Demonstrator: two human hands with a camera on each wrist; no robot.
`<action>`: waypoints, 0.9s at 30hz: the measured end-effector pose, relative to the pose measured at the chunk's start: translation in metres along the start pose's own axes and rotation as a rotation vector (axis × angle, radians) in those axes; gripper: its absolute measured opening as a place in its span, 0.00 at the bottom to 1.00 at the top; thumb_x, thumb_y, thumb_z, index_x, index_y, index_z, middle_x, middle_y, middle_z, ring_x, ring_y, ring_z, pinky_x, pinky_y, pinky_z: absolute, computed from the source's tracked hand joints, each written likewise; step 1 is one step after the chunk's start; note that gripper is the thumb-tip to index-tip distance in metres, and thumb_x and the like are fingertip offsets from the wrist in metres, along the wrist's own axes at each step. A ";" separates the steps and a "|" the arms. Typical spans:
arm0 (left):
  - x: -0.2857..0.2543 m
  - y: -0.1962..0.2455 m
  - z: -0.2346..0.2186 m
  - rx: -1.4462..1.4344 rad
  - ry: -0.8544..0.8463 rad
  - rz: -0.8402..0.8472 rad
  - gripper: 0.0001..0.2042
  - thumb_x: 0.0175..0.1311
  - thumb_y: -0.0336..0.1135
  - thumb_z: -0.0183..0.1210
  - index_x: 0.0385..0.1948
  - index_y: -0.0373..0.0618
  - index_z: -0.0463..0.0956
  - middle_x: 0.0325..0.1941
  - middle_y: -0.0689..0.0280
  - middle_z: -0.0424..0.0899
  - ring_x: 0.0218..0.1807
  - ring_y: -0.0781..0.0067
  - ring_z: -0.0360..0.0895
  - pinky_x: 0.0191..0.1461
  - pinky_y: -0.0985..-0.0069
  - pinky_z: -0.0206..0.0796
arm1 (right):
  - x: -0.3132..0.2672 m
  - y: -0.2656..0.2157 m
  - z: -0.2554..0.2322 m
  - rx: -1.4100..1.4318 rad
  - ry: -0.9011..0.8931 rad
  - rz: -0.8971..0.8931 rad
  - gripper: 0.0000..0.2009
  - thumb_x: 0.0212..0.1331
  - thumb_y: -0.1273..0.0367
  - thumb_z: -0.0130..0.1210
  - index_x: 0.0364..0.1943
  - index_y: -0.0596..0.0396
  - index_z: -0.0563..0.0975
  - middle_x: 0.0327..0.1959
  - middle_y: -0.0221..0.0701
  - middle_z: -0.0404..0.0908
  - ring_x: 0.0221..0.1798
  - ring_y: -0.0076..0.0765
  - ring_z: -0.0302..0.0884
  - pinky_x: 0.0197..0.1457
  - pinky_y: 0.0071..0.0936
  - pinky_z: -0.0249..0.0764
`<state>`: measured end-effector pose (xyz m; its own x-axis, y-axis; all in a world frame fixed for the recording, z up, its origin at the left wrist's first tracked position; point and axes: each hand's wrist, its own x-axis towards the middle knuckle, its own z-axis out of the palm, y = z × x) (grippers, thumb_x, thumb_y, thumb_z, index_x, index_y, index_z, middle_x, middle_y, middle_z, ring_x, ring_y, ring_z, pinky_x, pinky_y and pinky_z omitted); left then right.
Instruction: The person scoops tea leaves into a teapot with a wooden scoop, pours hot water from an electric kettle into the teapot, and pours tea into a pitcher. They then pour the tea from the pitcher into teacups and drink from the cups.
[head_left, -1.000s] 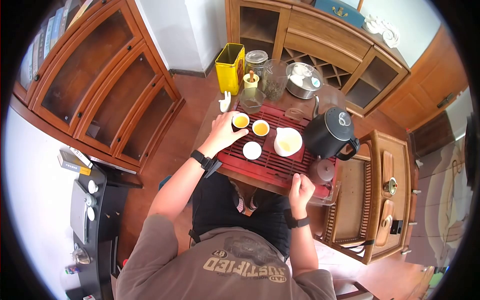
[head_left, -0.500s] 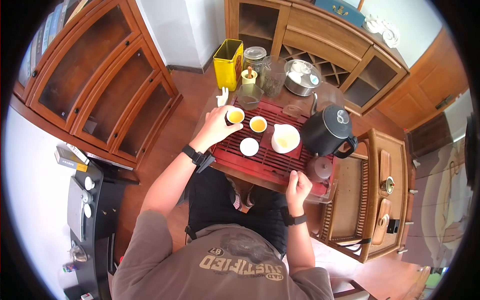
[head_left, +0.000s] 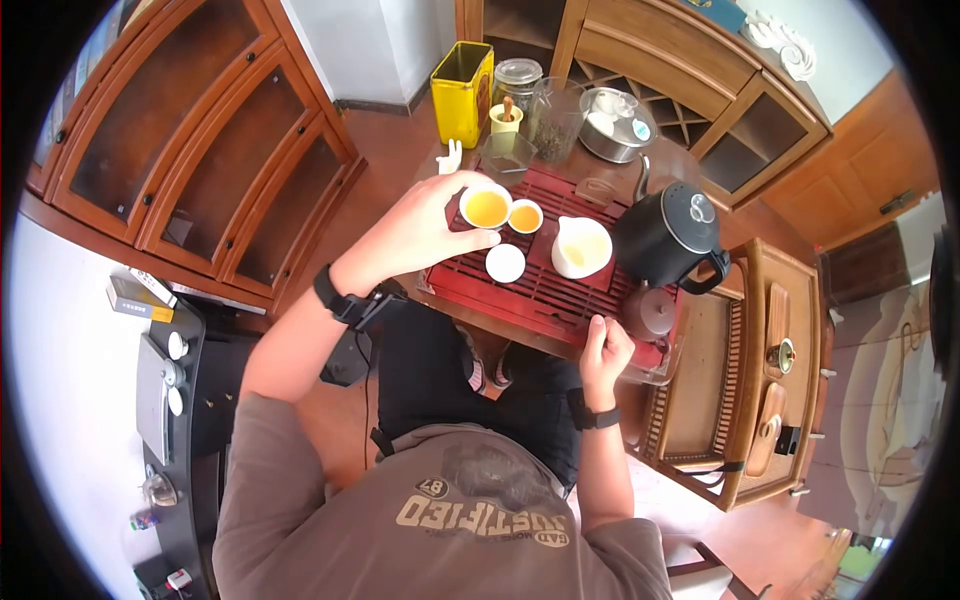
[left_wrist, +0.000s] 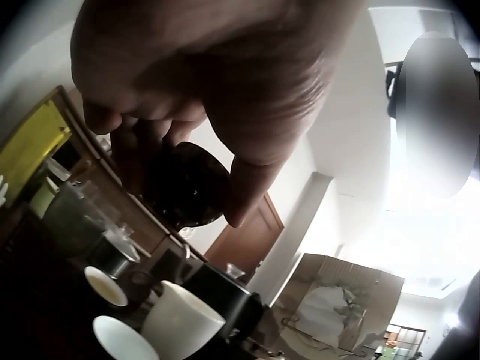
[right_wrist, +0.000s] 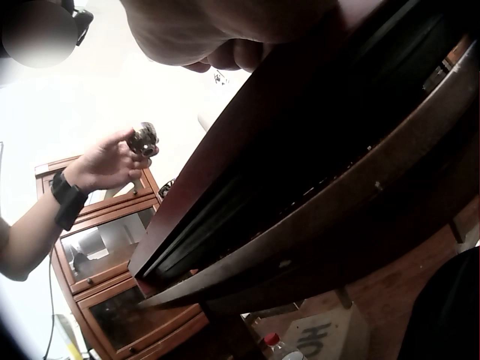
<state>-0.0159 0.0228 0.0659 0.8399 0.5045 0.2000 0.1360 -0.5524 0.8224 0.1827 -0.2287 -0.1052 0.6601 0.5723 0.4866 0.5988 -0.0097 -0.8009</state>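
My left hand (head_left: pixel 425 228) grips a small teacup (head_left: pixel 486 208) of amber tea between thumb and fingers, lifted above the red slatted tea tray (head_left: pixel 480 290). From below, in the left wrist view, the raised cup (left_wrist: pixel 193 186) has a dark, patterned outside. A second filled teacup (head_left: pixel 525 217) and a white cup (head_left: pixel 505 263) stand on the tray, with a white pouring pitcher (head_left: pixel 582 248) to their right. My right hand (head_left: pixel 606 350) is curled in a loose fist at the tray's near right edge, beside a brown clay teapot (head_left: pixel 648 312), and holds nothing.
A black electric kettle (head_left: pixel 665 235) stands right of the pitcher. Behind the tray are a yellow tin (head_left: pixel 463 105), a lidded glass jar (head_left: pixel 518 80), a glass vessel of leaves (head_left: pixel 553 125) and a round steel pot (head_left: pixel 615 130). A rattan cart (head_left: pixel 700 410) stands at the right.
My left hand has raised the teacup from the tray up toward the head camera, so it looks larger. The right hand stays at the tray's edge. The head view has shifted slightly.
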 end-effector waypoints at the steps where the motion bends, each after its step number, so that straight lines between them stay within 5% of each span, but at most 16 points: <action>1: -0.003 0.011 -0.003 -0.007 -0.033 0.029 0.25 0.60 0.38 0.75 0.58 0.43 0.77 0.57 0.59 0.85 0.60 0.62 0.81 0.69 0.65 0.69 | -0.001 0.002 0.000 0.003 0.000 -0.007 0.18 0.70 0.74 0.57 0.21 0.60 0.66 0.17 0.36 0.62 0.20 0.37 0.59 0.28 0.34 0.59; 8: -0.031 0.076 -0.020 0.113 -0.172 0.220 0.32 0.52 0.40 0.79 0.59 0.42 0.77 0.57 0.60 0.85 0.60 0.58 0.80 0.68 0.63 0.69 | -0.001 0.002 0.002 0.030 0.005 0.021 0.19 0.71 0.74 0.57 0.20 0.59 0.66 0.16 0.33 0.63 0.21 0.31 0.57 0.28 0.31 0.58; 14: -0.041 0.118 -0.028 0.029 -0.307 0.430 0.33 0.50 0.43 0.80 0.59 0.42 0.79 0.54 0.64 0.87 0.52 0.64 0.82 0.54 0.66 0.66 | -0.007 0.020 0.006 0.127 -0.001 0.101 0.20 0.71 0.73 0.57 0.19 0.60 0.66 0.17 0.33 0.61 0.21 0.31 0.55 0.27 0.33 0.56; 19: -0.044 0.142 -0.036 0.006 -0.379 0.425 0.32 0.51 0.46 0.78 0.59 0.45 0.82 0.51 0.68 0.88 0.43 0.68 0.80 0.45 0.70 0.57 | -0.004 0.011 0.005 0.008 0.016 0.001 0.19 0.71 0.71 0.57 0.20 0.61 0.67 0.17 0.34 0.61 0.21 0.33 0.55 0.27 0.34 0.56; 21: -0.041 0.141 -0.037 0.168 -0.421 0.672 0.30 0.52 0.47 0.78 0.57 0.45 0.84 0.49 0.68 0.88 0.43 0.69 0.79 0.43 0.70 0.55 | -0.010 0.022 0.006 0.076 0.031 0.090 0.19 0.71 0.72 0.57 0.20 0.61 0.67 0.17 0.34 0.61 0.21 0.33 0.55 0.27 0.34 0.56; 22: -0.045 0.139 -0.028 0.133 -0.307 0.689 0.29 0.52 0.48 0.77 0.55 0.45 0.85 0.47 0.68 0.89 0.40 0.71 0.79 0.41 0.70 0.52 | -0.007 0.015 0.005 0.076 0.024 0.090 0.19 0.71 0.72 0.57 0.20 0.61 0.66 0.17 0.34 0.61 0.21 0.32 0.55 0.27 0.33 0.55; 27: -0.049 0.150 -0.027 0.101 -0.295 0.794 0.25 0.53 0.46 0.77 0.52 0.46 0.87 0.42 0.69 0.89 0.34 0.73 0.79 0.39 0.71 0.51 | -0.004 0.008 0.005 0.042 0.035 0.081 0.20 0.71 0.72 0.57 0.20 0.60 0.65 0.17 0.33 0.59 0.21 0.30 0.53 0.26 0.33 0.54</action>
<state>-0.0513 -0.0669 0.1942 0.8065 -0.2433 0.5389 -0.5169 -0.7327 0.4427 0.1825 -0.2269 -0.1157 0.7215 0.5419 0.4310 0.5236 -0.0198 -0.8517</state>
